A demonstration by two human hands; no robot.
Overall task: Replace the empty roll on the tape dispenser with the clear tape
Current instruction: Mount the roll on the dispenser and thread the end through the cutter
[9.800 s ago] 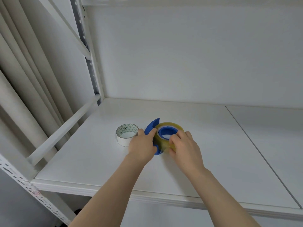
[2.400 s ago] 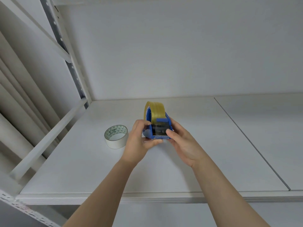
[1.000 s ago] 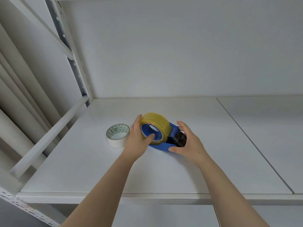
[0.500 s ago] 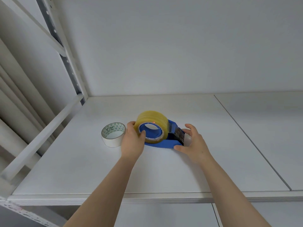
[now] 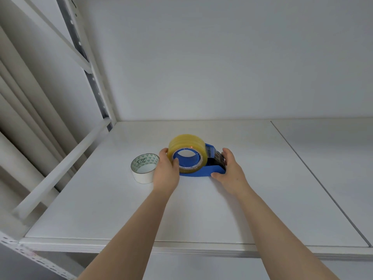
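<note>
A blue tape dispenser (image 5: 203,172) stands on the white shelf (image 5: 201,209) with a yellowish clear tape roll (image 5: 186,143) seated on its blue hub. My left hand (image 5: 166,172) grips the roll's left side, thumb against the front face. My right hand (image 5: 230,170) holds the dispenser's right end, fingers over the dark cutter part and thumb on the base. Just left of my left hand an empty white roll core (image 5: 143,168) with a green triangle pattern inside lies flat on the shelf.
A white wall closes the back of the shelf. A metal upright (image 5: 88,63) and a slanted rail (image 5: 60,168) border the left side. A seam (image 5: 314,176) divides the shelf board on the right. The front edge (image 5: 181,247) lies near me.
The dispenser with the roll has come down from my raised hands and now stands on the shelf. Both hands stay on it, the right hand closing more around the cutter end.
</note>
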